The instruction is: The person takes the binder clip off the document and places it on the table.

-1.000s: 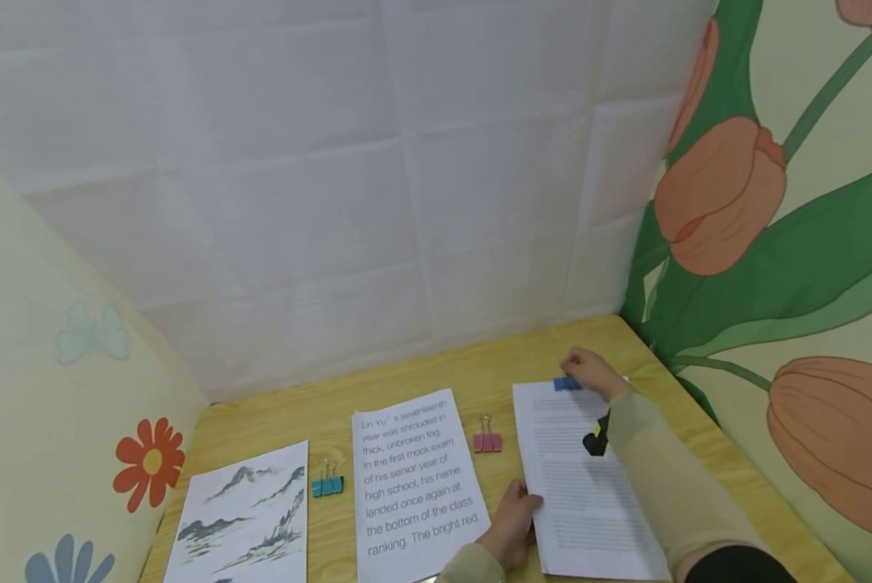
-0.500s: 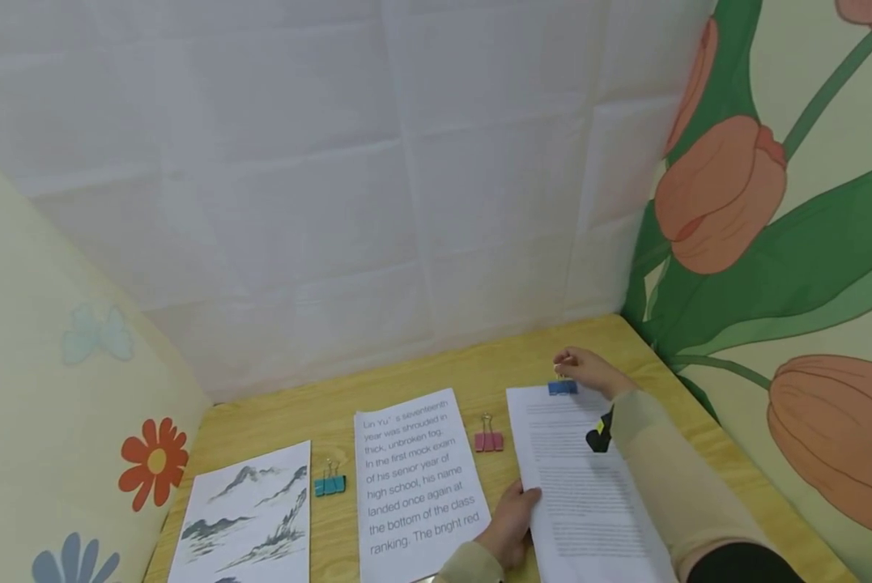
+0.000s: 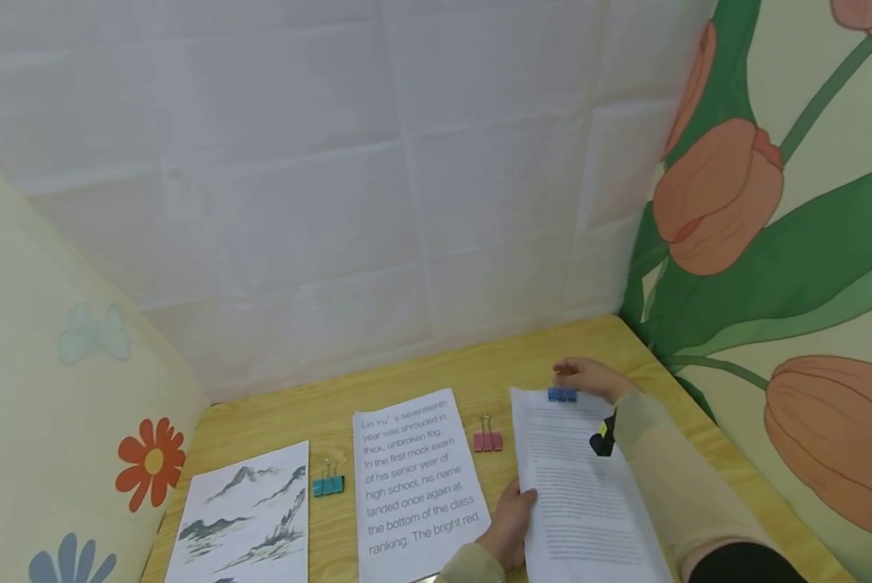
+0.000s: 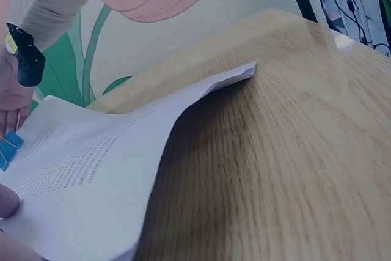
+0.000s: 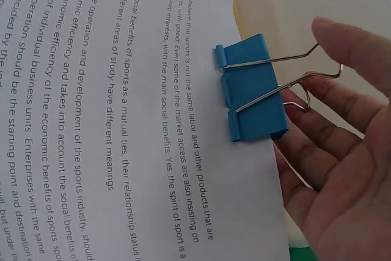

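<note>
My left hand (image 3: pixel 507 526) pinches the left edge of a stack of printed sheets (image 3: pixel 581 486), thumb on top. In the left wrist view the stack bends, and part of its edge stands off the table. A blue binder clip (image 5: pixel 250 90) sits over the stack's top edge, its wire handles pointing away from the paper. My right hand (image 5: pixel 348 145) is at those handles in the right wrist view. Its thumb lies close to the front handle and its relaxed fingers are behind the clip, without a visible squeeze.
Left of the stack lie a pink binder clip (image 3: pixel 488 441), a large-print sheet (image 3: pixel 417 486), a teal binder clip (image 3: pixel 329 485) and a landscape painting sheet (image 3: pixel 246 518). The wooden table (image 3: pixel 282 409) meets a white sheet backdrop (image 3: pixel 297 202) behind and painted walls at both sides.
The blue clip and the stack's top edge have shifted slightly left and toward me. The stack's near edge has moved below the head view. My right hand's fingers have loosened around the clip's handles.
</note>
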Available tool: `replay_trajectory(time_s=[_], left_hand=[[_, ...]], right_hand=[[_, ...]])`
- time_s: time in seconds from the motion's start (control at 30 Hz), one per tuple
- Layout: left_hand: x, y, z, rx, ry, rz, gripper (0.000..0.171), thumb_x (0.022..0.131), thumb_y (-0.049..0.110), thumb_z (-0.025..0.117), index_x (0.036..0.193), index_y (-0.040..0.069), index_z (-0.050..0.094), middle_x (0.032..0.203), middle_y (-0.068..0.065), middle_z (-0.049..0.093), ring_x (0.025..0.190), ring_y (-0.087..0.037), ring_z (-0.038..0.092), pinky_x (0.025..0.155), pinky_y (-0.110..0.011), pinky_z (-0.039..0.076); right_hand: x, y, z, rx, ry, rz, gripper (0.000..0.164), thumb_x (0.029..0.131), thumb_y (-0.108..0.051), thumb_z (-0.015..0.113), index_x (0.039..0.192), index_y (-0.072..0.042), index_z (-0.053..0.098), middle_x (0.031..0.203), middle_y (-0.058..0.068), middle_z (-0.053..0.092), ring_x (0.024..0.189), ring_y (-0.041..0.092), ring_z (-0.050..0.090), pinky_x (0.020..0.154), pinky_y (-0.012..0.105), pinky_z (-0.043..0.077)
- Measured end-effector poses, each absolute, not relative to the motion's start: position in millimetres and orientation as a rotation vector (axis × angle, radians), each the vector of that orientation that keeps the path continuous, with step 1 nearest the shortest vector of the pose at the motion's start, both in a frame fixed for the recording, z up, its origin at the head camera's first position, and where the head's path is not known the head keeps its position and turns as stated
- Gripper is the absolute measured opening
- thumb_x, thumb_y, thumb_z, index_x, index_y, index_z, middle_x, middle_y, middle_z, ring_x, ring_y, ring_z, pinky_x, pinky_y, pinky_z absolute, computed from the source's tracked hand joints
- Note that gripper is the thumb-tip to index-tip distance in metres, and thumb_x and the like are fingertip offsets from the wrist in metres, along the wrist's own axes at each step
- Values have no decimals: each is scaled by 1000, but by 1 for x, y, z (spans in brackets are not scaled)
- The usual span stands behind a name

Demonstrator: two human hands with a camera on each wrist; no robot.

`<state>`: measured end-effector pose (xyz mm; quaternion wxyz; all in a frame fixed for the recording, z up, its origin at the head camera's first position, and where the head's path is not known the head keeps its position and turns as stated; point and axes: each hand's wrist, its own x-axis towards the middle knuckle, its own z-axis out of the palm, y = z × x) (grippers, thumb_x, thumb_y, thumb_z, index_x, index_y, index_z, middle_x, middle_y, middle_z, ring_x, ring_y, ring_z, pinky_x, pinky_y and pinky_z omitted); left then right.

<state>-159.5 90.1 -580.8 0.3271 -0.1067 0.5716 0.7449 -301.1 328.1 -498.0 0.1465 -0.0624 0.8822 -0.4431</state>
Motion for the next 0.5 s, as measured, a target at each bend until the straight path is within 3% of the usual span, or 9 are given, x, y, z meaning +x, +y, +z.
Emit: replay_trajectory(time_s=[0.17,0.5], left_hand=[[-161,89,-582,-283,1477,1943,51,109,16,43,157,3,33,115,-6,68,100,-22,70,88,-40,57],[-161,87,-580,-272,1521,1963,51,108,16,43,156,2,34,113,-8,69,97,-23,70,85,-39,57]], right_hand=[[-298,333,-501,-196,2541,-1337,60,103,-14,61,146,21,36,141,37,51,133,51,47,111,60,38],[-301,340,-498,-143,2396,-1449,62,106,-14,58,149,21,31,149,37,43,138,47,45,113,56,38]])
